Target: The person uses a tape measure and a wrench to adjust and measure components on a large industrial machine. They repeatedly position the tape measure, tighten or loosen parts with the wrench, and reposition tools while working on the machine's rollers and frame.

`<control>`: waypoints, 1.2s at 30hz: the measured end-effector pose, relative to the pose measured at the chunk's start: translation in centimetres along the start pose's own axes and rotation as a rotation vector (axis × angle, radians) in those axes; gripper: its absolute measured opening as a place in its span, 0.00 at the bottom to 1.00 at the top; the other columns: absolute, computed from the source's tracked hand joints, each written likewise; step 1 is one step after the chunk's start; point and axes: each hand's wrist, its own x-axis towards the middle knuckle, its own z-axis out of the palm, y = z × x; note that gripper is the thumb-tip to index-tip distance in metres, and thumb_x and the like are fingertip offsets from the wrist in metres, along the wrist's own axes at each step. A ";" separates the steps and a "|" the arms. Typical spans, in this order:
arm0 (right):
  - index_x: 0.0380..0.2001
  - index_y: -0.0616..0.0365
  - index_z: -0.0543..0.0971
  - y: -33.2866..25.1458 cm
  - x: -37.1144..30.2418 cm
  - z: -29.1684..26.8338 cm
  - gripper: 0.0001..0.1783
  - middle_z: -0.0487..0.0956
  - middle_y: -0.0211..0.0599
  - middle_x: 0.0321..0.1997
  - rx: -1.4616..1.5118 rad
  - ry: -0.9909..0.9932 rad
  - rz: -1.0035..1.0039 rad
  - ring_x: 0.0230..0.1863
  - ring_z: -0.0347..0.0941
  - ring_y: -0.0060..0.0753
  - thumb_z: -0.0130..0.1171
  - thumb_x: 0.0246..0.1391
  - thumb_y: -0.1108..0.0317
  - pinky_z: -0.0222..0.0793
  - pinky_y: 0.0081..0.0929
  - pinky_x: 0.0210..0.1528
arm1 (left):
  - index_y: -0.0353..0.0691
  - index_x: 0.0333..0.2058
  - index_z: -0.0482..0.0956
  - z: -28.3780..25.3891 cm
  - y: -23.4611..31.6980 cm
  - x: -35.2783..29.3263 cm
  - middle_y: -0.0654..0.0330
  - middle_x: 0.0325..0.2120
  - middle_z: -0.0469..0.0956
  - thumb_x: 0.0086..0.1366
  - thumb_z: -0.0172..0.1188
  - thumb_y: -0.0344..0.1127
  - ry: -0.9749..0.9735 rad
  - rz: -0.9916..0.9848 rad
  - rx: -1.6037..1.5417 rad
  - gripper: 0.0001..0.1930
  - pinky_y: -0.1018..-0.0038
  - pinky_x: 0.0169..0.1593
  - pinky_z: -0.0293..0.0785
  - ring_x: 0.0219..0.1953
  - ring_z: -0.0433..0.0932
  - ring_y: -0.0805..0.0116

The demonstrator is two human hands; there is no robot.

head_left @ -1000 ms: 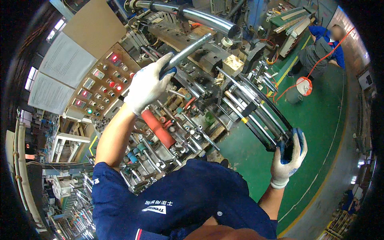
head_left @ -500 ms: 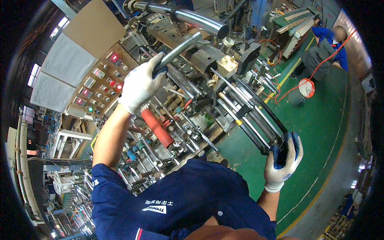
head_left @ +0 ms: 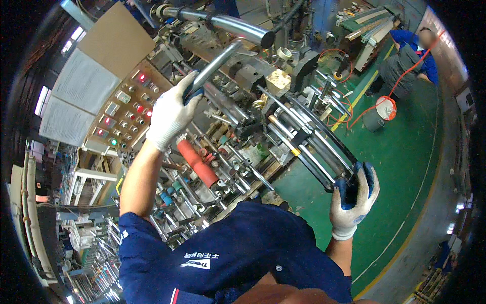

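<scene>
Head view: left hand (head_left: 171, 115) grips one metal lever (head_left: 218, 62) above the machine. Right hand (head_left: 353, 200) clasps the end of the black rail assembly (head_left: 316, 147) at the machine's edge; open green floor (head_left: 405, 167) lies right.

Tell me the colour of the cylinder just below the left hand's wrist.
The cylinder is orange-red, lying among grey metal rods below the left hand; the head view shows it plainly.
</scene>
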 end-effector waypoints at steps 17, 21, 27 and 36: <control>0.51 0.57 0.82 0.5 0.4 -0.7 0.31 0.78 0.51 0.56 0.026 0.172 -0.006 0.59 0.72 0.59 0.76 0.40 0.64 0.68 0.53 0.62 | 0.32 0.57 0.74 11.6 -1.0 -13.9 0.68 0.34 0.73 0.73 0.59 0.32 -0.030 -0.425 -1.193 0.17 0.79 0.35 0.69 0.32 0.69 0.79; 0.52 0.57 0.81 0.3 0.1 -0.5 0.32 0.76 0.52 0.58 0.037 0.177 -0.018 0.60 0.72 0.60 0.76 0.40 0.63 0.67 0.53 0.63 | 0.34 0.54 0.75 12.2 -2.2 -14.5 0.69 0.33 0.73 0.74 0.59 0.32 -0.004 -0.484 -1.174 0.14 0.80 0.35 0.69 0.31 0.69 0.79; 0.53 0.56 0.81 0.4 0.0 -0.6 0.32 0.76 0.51 0.59 0.041 0.172 -0.032 0.60 0.71 0.59 0.76 0.41 0.63 0.67 0.53 0.64 | 0.36 0.56 0.74 13.0 -3.2 -14.5 0.70 0.31 0.72 0.74 0.59 0.34 -0.042 -0.424 -1.157 0.15 0.80 0.31 0.66 0.28 0.68 0.80; 0.54 0.55 0.80 0.8 -0.2 -0.3 0.33 0.74 0.51 0.59 0.028 0.159 -0.045 0.61 0.70 0.59 0.76 0.43 0.59 0.64 0.53 0.65 | 0.37 0.55 0.74 9.4 3.3 -14.8 0.70 0.26 0.71 0.74 0.59 0.34 -0.007 -0.566 -1.187 0.15 0.80 0.24 0.63 0.23 0.67 0.80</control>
